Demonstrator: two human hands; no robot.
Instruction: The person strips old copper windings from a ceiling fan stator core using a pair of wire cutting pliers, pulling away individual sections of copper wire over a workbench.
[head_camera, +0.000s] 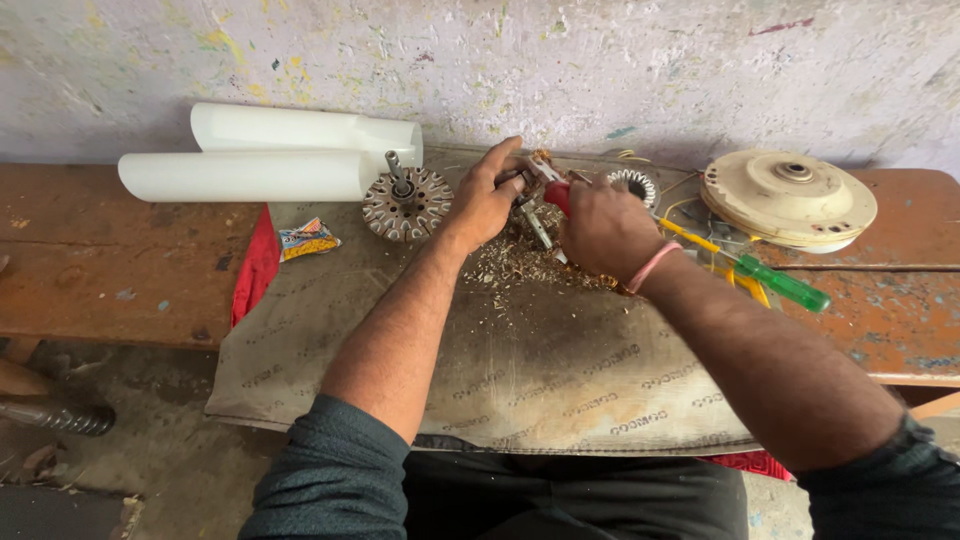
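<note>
While both forearms reach out over the grey printed sack cloth (540, 370) spread on the worn brown wooden tabletop (110, 265), I note the work sits at the far middle of that cloth. Right hand (605, 228): closed round a red-handled plier-type tool (556, 195), its tip aimed into a small copper-wound motor stator (535, 215) that the hands mostly hide. Left hand (487, 200): fingers curled, pinching the stator's top edge and steadying it. Wire clippings and shavings (515, 265) lie strewn just in front.

Nearby: a finned metal rotor with upright shaft (405, 203) left of the left hand; two white plastic tubes (270, 160) behind it; a cream round motor cover (788, 198) to the right; a green-handled screwdriver (785, 284) beside the right wrist.

Risk, my judgement: the tool tip works very near the left fingers, so a slip could nick them. The stator rests loose among clippings and could skid under a hard pull.
</note>
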